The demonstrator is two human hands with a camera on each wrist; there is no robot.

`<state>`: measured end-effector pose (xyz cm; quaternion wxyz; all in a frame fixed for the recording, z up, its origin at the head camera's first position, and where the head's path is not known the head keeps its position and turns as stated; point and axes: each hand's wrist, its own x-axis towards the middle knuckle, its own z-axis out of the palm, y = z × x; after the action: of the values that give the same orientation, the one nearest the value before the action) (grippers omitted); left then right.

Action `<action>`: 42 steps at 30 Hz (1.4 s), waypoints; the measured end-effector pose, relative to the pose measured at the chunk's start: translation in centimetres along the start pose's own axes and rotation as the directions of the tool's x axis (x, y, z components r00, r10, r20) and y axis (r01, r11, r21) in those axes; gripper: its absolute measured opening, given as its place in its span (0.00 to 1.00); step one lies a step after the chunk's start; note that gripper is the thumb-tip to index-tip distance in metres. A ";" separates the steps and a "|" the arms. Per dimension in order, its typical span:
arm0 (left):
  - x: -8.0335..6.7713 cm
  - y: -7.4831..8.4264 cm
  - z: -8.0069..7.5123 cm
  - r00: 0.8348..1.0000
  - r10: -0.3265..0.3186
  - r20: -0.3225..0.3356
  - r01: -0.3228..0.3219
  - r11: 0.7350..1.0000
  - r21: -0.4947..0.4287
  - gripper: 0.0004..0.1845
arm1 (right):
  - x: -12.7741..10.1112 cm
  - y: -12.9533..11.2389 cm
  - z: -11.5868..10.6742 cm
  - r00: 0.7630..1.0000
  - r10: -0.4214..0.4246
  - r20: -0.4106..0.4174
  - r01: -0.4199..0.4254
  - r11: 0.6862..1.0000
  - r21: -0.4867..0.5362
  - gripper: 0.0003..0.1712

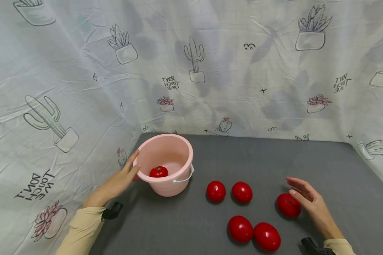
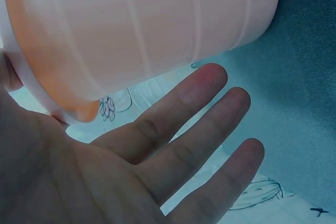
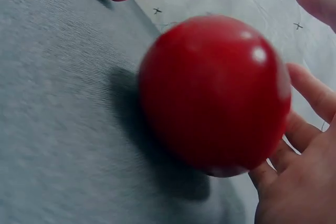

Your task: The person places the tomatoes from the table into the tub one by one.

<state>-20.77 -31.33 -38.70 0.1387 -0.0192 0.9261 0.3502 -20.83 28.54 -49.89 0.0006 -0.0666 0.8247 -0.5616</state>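
Nearest the person, two glossy red tomatoes (image 1: 253, 233) lie touching each other on the grey, finely woven table cover (image 1: 306, 163). Just beyond and to the right, the right hand (image 1: 309, 203) has its fingers spread and relaxed beside a smooth round tomato (image 1: 288, 205); the right wrist view shows the fingers (image 3: 310, 103) cupping close to its shiny skin, but whether they touch it cannot be told. A further pair of tomatoes (image 1: 229, 192) sits side by side near the middle of the cover, a little apart. To the left, the left hand (image 1: 122, 179) rests open, fingers straight, against the wall and rim of a pale pink plastic bucket (image 1: 178, 156), round and slightly tapered, with a white handle hanging down its front. Inside it lies one red tomato with a green stalk (image 1: 159, 172). Behind everything hangs a creased whitish curtain (image 1: 210, 53) printed with potted cacti
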 end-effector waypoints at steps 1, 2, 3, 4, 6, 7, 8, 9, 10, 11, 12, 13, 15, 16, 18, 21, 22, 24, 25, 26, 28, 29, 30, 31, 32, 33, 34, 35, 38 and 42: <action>0.0 0.1 0.0 1.000 0.003 -0.005 -0.003 1.000 0.005 0.35 | -0.1 0.1 0.1 1.000 0.005 0.010 -0.005 1.000 -0.003 0.29; 0.0 0.2 0.0 1.000 0.007 -0.013 -0.007 1.000 0.011 0.35 | -0.1 0.2 0.2 1.000 0.009 0.019 -0.009 1.000 -0.005 0.29; 0.1 0.3 0.0 1.000 0.010 -0.020 -0.010 1.000 0.015 0.35 | -0.2 0.2 0.3 1.000 0.014 0.025 -0.014 1.000 -0.006 0.29; 0.1 0.4 -0.1 1.000 0.011 -0.029 -0.011 1.000 0.019 0.35 | -0.2 0.2 0.4 0.999 0.022 0.031 -0.021 1.000 -0.010 0.29; 0.0 0.6 0.0 0.999 0.011 -0.032 -0.011 1.000 0.019 0.35 | -0.3 0.3 0.5 0.998 0.036 0.042 -0.034 0.999 -0.029 0.29; 0.0 0.6 0.0 0.999 0.009 -0.033 -0.008 1.000 0.025 0.35 | -0.4 0.4 0.6 0.998 0.044 0.048 -0.042 0.998 -0.041 0.29; -0.1 0.5 0.1 0.999 0.006 -0.032 -0.005 1.000 0.026 0.35 | -0.4 0.4 0.6 0.997 0.052 0.051 -0.050 0.997 -0.052 0.29; -0.2 0.5 0.1 1.000 0.004 -0.027 -0.003 1.000 0.022 0.36 | -0.5 0.4 0.7 0.996 0.063 0.057 -0.059 0.996 -0.065 0.29; -0.3 0.5 0.2 1.000 0.005 -0.025 -0.004 1.000 0.027 0.36 | -0.5 0.4 0.7 0.995 0.073 0.064 -0.068 0.994 -0.080 0.29; -0.3 0.4 0.2 1.000 0.005 -0.024 -0.005 1.000 0.028 0.36 | -0.5 0.4 0.8 0.994 0.083 0.071 -0.076 0.992 -0.097 0.30; -0.3 0.3 0.3 1.000 0.011 -0.027 -0.010 1.000 0.026 0.36 | -0.5 0.4 0.8 0.993 0.094 0.076 -0.085 0.991 -0.106 0.30; -0.3 0.3 0.2 0.999 0.019 -0.030 -0.018 0.999 0.028 0.36 | -0.5 0.4 0.9 0.992 0.103 0.078 -0.094 0.989 -0.112 0.30; -0.2 0.2 0.2 0.999 0.033 -0.034 -0.033 0.999 0.023 0.36 | -0.4 0.4 0.9 0.990 0.121 0.077 -0.112 0.987 -0.116 0.31; -0.2 0.2 0.1 0.999 0.037 -0.038 -0.035 0.999 0.029 0.36 | -0.3 0.4 0.9 0.989 0.126 0.075 -0.117 0.986 -0.115 0.31; -0.2 0.1 0.1 0.999 0.034 -0.030 -0.033 0.999 0.018 0.37 | -0.3 0.5 0.8 0.988 0.132 0.076 -0.124 0.987 -0.105 0.32; -0.4 0.0 0.3 1.000 0.012 -0.020 -0.012 1.000 0.006 0.37 | -0.3 0.8 0.6 0.990 0.115 0.086 -0.111 0.993 -0.047 0.31; -0.4 -0.1 0.4 1.000 0.004 -0.020 -0.004 1.000 0.001 0.37 | -0.3 0.9 0.5 0.991 0.101 0.088 -0.102 0.995 -0.002 0.30; -0.4 0.0 0.5 1.000 -0.005 -0.022 0.005 1.000 -0.008 0.36 | -0.4 1.3 0.2 0.993 0.059 0.098 -0.072 0.989 0.129 0.28; -0.4 0.0 0.5 1.000 -0.007 -0.025 0.006 1.000 -0.004 0.36 | -0.4 1.4 0.0 0.994 0.044 0.102 -0.062 0.981 0.186 0.28; -0.4 0.1 0.5 1.000 -0.007 -0.026 0.007 1.000 -0.001 0.36 | -0.5 1.6 -0.1 0.994 0.028 0.106 -0.052 0.970 0.237 0.27; -0.4 0.2 0.6 1.000 -0.003 -0.025 0.003 1.000 0.000 0.36 | -0.8 1.9 -0.4 0.993 -0.003 0.119 -0.036 0.945 0.326 0.26; -0.4 0.2 0.6 1.000 -0.005 -0.023 0.005 1.000 0.003 0.36 | -1.0 2.1 -0.5 0.992 -0.018 0.127 -0.029 0.934 0.356 0.26; -0.5 0.2 0.7 1.000 -0.006 -0.021 0.006 1.000 0.000 0.36 | -1.0 2.2 -0.6 0.991 -0.025 0.133 -0.027 0.927 0.373 0.26; -0.6 0.1 0.7 1.000 -0.004 -0.020 0.004 1.000 0.001 0.36 | -1.1 2.2 -0.6 0.990 -0.032 0.139 -0.025 0.919 0.393 0.25; -0.7 0.0 0.7 1.000 -0.001 -0.019 0.001 1.000 -0.002 0.37 | -1.1 2.3 -0.6 0.988 -0.046 0.149 -0.021 0.909 0.416 0.25; -0.7 -0.1 0.7 1.000 0.000 -0.018 0.000 1.000 -0.008 0.37 | -1.2 2.3 -0.6 0.986 -0.058 0.159 -0.018 0.899 0.437 0.25; -0.8 -0.2 0.7 1.000 0.000 -0.019 0.000 1.000 -0.007 0.37 | -1.1 2.3 -0.6 0.983 -0.067 0.169 -0.017 0.892 0.452 0.25; -0.9 -0.3 0.8 1.000 -0.002 -0.019 0.002 1.000 -0.008 0.37 | -1.1 2.3 -0.6 0.981 -0.073 0.178 -0.018 0.886 0.463 0.25; -0.8 -0.3 0.8 1.000 0.002 -0.019 -0.002 1.000 -0.011 0.37 | -1.0 2.3 -0.7 0.980 -0.076 0.184 -0.017 0.888 0.459 0.25; -0.3 0.0 0.7 1.000 0.006 -0.024 -0.006 1.000 -0.014 0.37 | -0.8 2.2 -0.9 0.984 -0.065 0.164 -0.013 0.899 0.438 0.25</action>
<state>-20.32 -30.89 -39.14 0.1264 -0.0214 0.9253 0.3569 -20.37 30.26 -51.61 0.0800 -0.1247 0.6734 -0.7243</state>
